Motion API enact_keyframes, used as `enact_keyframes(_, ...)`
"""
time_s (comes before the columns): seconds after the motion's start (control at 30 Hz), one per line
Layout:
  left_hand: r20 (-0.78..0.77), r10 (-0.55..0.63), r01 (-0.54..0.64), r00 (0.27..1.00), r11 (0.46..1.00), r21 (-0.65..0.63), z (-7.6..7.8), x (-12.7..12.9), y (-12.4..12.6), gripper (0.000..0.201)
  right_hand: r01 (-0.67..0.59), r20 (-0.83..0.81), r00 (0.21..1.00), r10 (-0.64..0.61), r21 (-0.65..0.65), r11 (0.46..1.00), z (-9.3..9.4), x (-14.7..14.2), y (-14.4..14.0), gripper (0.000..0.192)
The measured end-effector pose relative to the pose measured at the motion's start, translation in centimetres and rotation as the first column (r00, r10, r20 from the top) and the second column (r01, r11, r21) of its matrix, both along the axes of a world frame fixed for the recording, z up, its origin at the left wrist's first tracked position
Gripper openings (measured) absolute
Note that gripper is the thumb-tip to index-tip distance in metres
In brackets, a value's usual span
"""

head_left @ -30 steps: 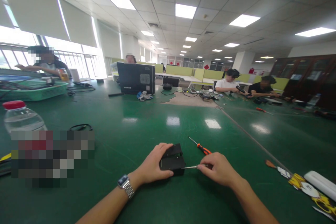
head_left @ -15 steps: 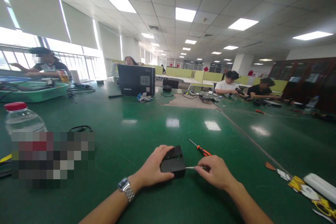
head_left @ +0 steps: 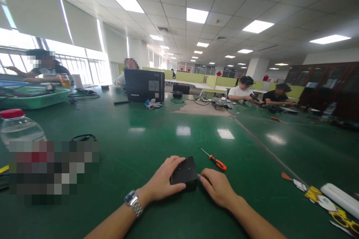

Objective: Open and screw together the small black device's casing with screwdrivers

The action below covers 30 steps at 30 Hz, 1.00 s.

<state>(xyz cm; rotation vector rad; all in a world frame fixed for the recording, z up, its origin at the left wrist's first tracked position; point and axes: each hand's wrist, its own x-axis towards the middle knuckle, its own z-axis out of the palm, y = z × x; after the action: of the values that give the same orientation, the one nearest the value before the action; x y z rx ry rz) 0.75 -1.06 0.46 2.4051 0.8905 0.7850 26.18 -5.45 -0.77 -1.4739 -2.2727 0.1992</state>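
A small black box, matte and hard-edged with a flat top, sits on the glossy green table straight in front of the person. The left hand lies curled over the box's left side, fingers spread along the top edge and thumb low against the front face, gripping it; a metal link watch circles that wrist. The right hand is pressed against the box's right side, its fingers folded inward; a thin bit of metal shows at the fingertips where they meet the box, but what the hand is pinching cannot be made out. Just beyond the right hand lies a screwdriver with a slim steel shaft and an orange and black handle, apart from both hands. At far left stands a clear plastic bottle with a red cap. A smooth white oblong case rests at far right beside yellow printed packaging. Other people sit at work across the table.
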Motion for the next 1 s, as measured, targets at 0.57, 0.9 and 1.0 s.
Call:
enact_keyframes(0.57, -0.012, 0.012, -0.011, 1.0, 0.999, 0.052, 0.7, 0.0, -0.4, 0.064, -0.022, 0.083, 0.996, 0.024, -0.019, 1.0, 0.1, -0.6, 0.3, 0.024)
enact_keyframes(0.9, -0.057, 0.107, -0.106, 0.993, 0.994, 0.027, 0.8, -3.4, -1.1, 0.06, 0.145, -0.158, 0.977, -0.144, -0.01, 0.989, 0.9, 4.7, 1.6, 0.037)
enact_keyframes(1.0, -0.06, 0.192, -0.188, 0.98, 0.98, 0.061, 0.4, -6.3, -1.8, 0.056, 0.256, -0.395, 0.889, -0.23, 0.014, 0.967, 0.3, 6.9, 2.5, 0.044)
